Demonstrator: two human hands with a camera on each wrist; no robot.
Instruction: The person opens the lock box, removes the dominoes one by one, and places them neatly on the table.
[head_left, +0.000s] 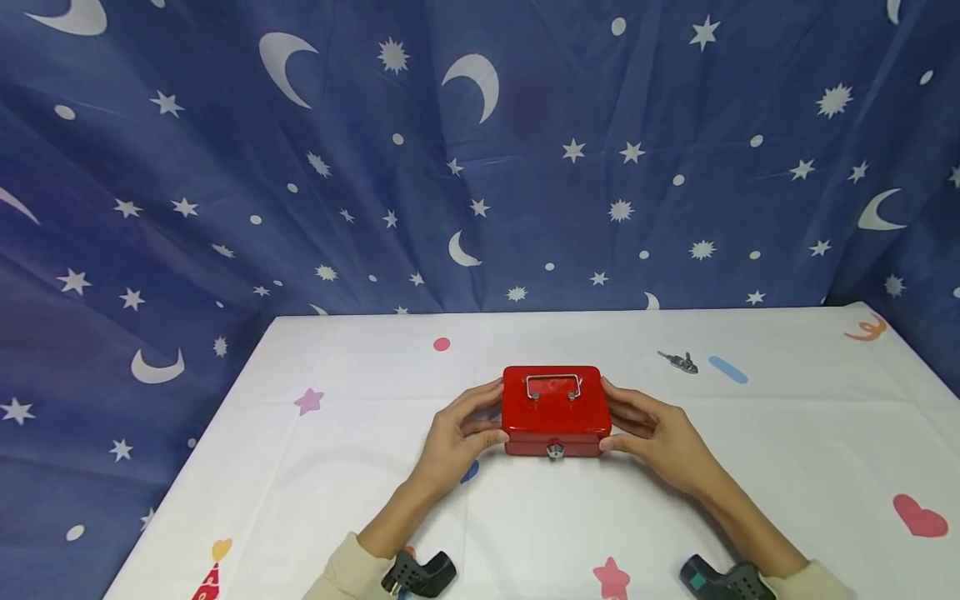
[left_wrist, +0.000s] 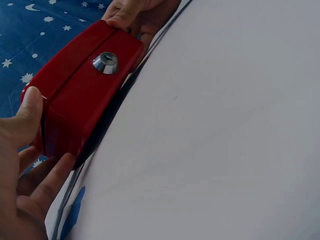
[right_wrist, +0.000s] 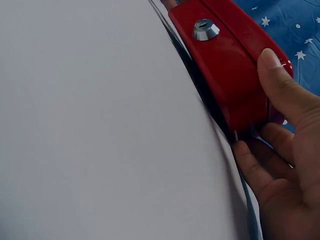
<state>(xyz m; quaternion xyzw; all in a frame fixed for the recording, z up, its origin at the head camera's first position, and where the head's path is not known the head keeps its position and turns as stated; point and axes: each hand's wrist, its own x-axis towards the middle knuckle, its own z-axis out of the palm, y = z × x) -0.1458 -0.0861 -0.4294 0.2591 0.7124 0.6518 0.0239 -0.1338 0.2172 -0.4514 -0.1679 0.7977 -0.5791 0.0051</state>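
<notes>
A red metal cash box (head_left: 557,417) with its lid closed is held between two hands at the middle of the table. A silver carry handle (head_left: 553,377) lies on its lid, and a round key lock (left_wrist: 106,63) is set in the front. The left hand (head_left: 459,435) grips the left end, thumb at the front corner and fingers along the side. At the opposite end the right hand (head_left: 663,433) grips it the same way; the right wrist view shows its thumb (right_wrist: 280,82) on the lid edge and fingertips low on the side.
A small bunch of keys (head_left: 681,362) lies behind and right of the box. The white table cover (head_left: 337,500) has printed stars, hearts and other coloured shapes. A dark blue cloth (head_left: 525,183) with moons and stars hangs behind the table.
</notes>
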